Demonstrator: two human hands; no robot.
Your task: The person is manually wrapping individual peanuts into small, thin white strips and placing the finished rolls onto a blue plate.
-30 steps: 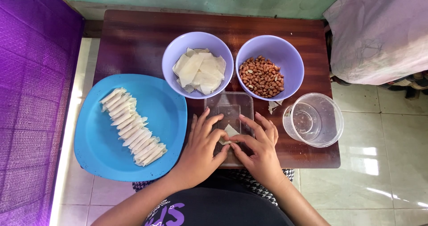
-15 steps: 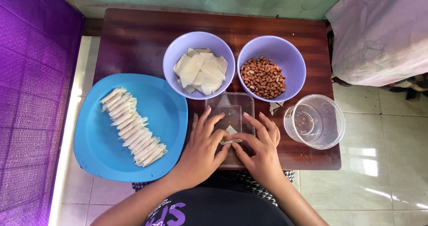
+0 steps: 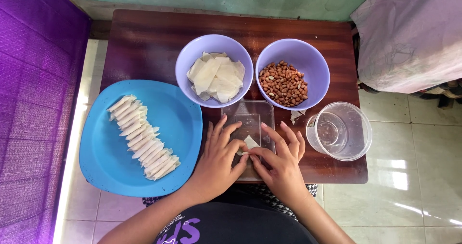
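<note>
My left hand (image 3: 217, 159) and my right hand (image 3: 280, 162) meet over a clear plastic lid (image 3: 249, 116) at the table's front edge. Both pinch a small pale wrapper (image 3: 249, 143) between fingertips, folding it on the lid. Behind the hands stand a lilac bowl of flat wrappers (image 3: 214, 76) and a lilac bowl of peanuts (image 3: 290, 75). To the left lies a blue plate (image 3: 178, 123) bearing a diagonal row of several rolled wrappers (image 3: 142, 137).
A clear plastic cup (image 3: 339, 131) stands at the table's right front corner. The dark wooden table (image 3: 144, 41) sits between a purple cloth (image 3: 33, 104) at left and a pale draped cloth (image 3: 409, 37) at right. Tiled floor (image 3: 414, 186) lies at right.
Fingers of both hands have shifted slightly on the wrapper; the hands stay over the lid. Nothing else has moved.
</note>
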